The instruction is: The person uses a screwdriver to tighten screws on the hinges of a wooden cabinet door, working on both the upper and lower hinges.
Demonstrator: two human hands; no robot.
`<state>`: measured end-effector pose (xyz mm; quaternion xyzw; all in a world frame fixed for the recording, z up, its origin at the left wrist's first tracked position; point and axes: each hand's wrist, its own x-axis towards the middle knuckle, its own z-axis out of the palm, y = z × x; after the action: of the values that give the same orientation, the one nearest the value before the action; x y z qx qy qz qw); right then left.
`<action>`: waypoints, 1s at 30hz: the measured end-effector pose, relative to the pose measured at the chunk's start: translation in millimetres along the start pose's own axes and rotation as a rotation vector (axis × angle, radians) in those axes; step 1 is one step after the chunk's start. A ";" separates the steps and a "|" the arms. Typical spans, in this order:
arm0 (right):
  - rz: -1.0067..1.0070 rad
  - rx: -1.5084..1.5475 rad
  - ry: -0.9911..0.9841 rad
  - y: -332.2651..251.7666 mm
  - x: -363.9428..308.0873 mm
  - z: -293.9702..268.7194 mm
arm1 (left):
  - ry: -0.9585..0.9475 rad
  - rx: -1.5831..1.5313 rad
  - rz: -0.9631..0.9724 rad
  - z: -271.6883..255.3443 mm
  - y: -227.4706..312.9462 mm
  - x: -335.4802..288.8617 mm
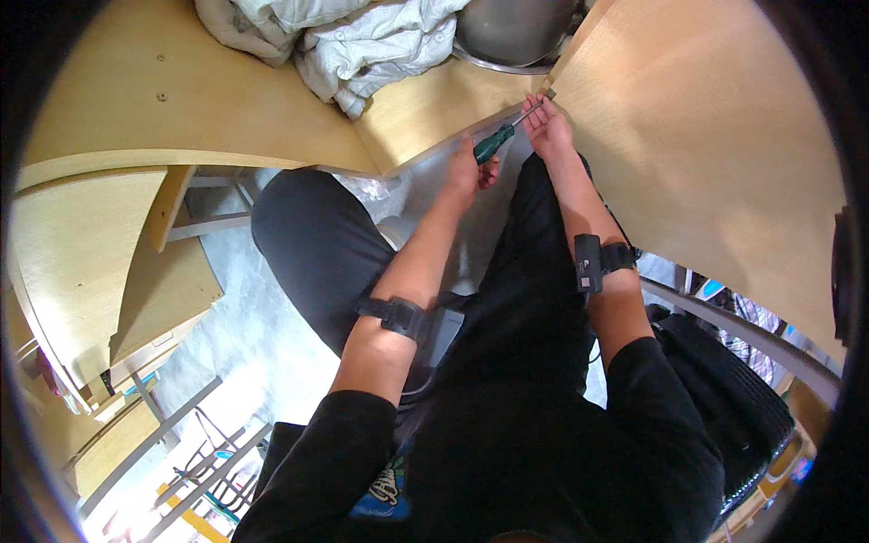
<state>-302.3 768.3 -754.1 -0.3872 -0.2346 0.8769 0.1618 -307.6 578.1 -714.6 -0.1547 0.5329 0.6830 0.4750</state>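
A person in black clothing (pixel 507 443), seen from above, sits with knees apart at a corner of pale wood. A tall wooden panel (pixel 706 163) rises on the right; a broad wooden board (pixel 253 113) spreads to the left. Crumpled whitish fabric (pixel 371 54) lies on the wood beyond, next to a rounded metal vessel (pixel 511 32).

Between the knees and the corner, the left hand (pixel 469 172) is wrapped around the handle of a screwdriver. The right hand (pixel 550 136) is turned palm upward with loosely curled fingers beside the shaft; whether they pinch the shaft cannot be told.

The screwdriver (pixel 494 145), green-handled with a thin metal shaft, slants up and right toward the panel's near edge. Its tip ends at or close to a small metal fitting (pixel 549 93); whether it is seated there is too small to tell.

Good handling here likely means lining the shaft up squarely with the fitting, pressing steadily while turning the handle, and resting the right fingers out of the tip's path should it slip.
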 end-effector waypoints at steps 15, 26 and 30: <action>0.110 -0.130 0.003 -4.7 2.0 1.9 | 0.117 0.037 -0.015 -3.3 -2.0 -2.8; -0.395 -0.396 -0.365 -50.2 -89.0 75.5 | 0.206 1.260 0.322 -5.2 -15.9 -8.7; -0.594 -0.556 -0.331 -66.7 -113.6 78.7 | 0.179 0.678 0.279 17.5 2.0 -26.2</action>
<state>-281.3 748.8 -603.4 -0.1859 -0.5857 0.7459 0.2569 -291.0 580.8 -687.9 0.0263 0.7842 0.5095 0.3532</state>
